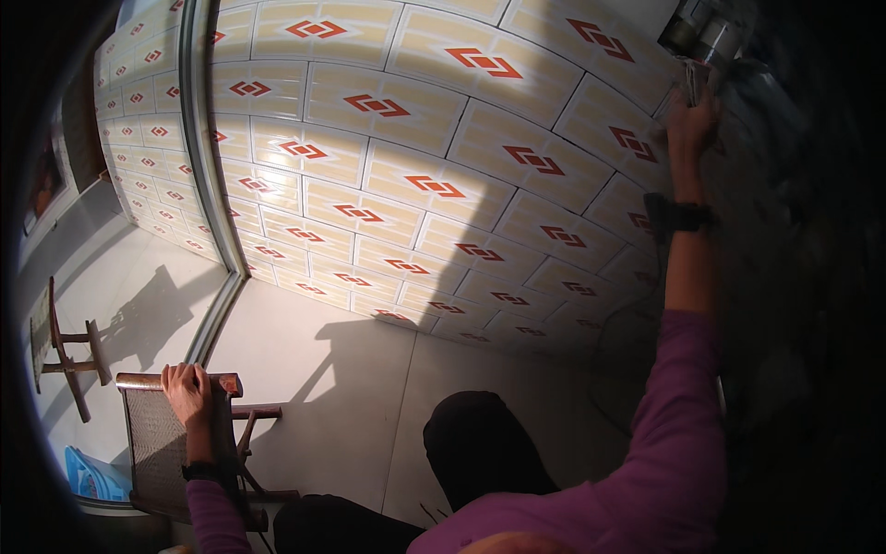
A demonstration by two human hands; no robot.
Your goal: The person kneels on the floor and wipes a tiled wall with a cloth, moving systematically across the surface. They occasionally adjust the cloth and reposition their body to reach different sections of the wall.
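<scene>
My left hand (187,392) grips the top wooden rail (225,383) of a folding stool (156,433) with a dark woven seat. The stool is at the lower left, its crossed wooden legs showing on the right. At the upper right, my right hand (694,121) is raised on an outstretched arm. Its fingers are around a small item with pale cord (691,77); shadow and blur hide what it is. Just beyond that hand are jar-like containers (713,38).
A tiled wall (408,187) fills the background. A metal door frame (208,173) meets the pale floor (346,388). Another folding stool (69,353) stands past the frame, above a blue plastic object (97,474). Dark, indistinct things lie along the right side.
</scene>
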